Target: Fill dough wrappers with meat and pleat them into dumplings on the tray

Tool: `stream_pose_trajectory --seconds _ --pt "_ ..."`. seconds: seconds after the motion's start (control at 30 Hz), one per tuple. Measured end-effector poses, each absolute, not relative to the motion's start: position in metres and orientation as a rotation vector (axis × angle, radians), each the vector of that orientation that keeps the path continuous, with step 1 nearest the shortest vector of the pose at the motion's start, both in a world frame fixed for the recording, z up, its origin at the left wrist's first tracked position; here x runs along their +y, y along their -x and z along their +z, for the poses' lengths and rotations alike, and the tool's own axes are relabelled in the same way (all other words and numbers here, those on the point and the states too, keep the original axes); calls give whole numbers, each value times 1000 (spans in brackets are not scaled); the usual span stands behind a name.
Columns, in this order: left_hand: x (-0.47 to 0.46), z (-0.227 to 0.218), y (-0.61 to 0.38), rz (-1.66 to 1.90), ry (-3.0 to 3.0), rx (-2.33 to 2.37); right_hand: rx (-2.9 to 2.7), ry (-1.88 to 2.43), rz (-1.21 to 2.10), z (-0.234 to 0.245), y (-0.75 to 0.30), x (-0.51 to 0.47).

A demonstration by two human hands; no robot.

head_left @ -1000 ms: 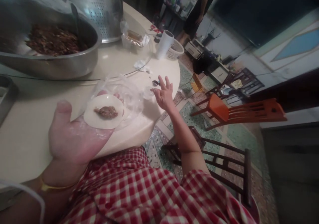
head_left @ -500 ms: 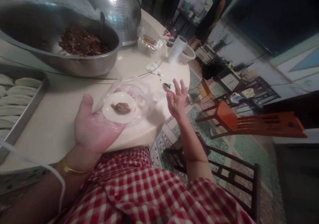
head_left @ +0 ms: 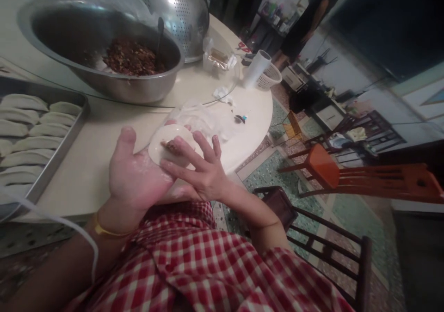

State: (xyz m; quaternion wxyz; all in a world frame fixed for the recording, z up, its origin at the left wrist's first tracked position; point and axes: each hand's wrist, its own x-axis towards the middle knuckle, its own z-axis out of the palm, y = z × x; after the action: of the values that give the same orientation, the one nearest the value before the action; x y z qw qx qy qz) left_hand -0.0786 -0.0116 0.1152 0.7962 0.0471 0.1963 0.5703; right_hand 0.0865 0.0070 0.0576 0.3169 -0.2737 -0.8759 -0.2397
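Observation:
On the flat, upturned fingers of my left hand point(head_left: 138, 178) lies a round white dumpling wrapper point(head_left: 157, 150). A small lump of brown filling point(head_left: 169, 145) sits at its middle, partly hidden behind a finger. My right hand point(head_left: 204, 173) reaches over from the right, fingers spread, fingertips at the filling and the wrapper's near edge; whether they press on it I cannot tell. White flour dusts the left palm. Behind the hands, a crumpled clear plastic sheet point(head_left: 218, 125) lies on the table. A large steel bowl point(head_left: 138, 88) holds more filling point(head_left: 133, 58) with a utensil handle standing in it.
Folded dumplings point(head_left: 34, 159) lie in rows in a metal tray point(head_left: 74, 138) at left. A steel colander point(head_left: 187, 21), a clear package point(head_left: 218, 60), a white cylinder point(head_left: 257, 67) and a basket point(head_left: 269, 76) stand farther back. Chairs point(head_left: 324, 164) are at right; a person point(head_left: 307, 21) stands beyond.
My right hand has come left and down from above the table's right side onto the wrapper. My left hand still holds the wrapper. The view has shifted slightly left.

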Motion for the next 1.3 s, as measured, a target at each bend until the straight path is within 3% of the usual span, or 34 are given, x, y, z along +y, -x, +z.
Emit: stream_pose_trajectory --seconds 0.23,1.3 --pt "-11 115 83 1296 -191 371 -2182 587 -566 53 -118 11" --pt "-17 108 74 1162 -152 429 -2171 794 -516 46 -129 51"
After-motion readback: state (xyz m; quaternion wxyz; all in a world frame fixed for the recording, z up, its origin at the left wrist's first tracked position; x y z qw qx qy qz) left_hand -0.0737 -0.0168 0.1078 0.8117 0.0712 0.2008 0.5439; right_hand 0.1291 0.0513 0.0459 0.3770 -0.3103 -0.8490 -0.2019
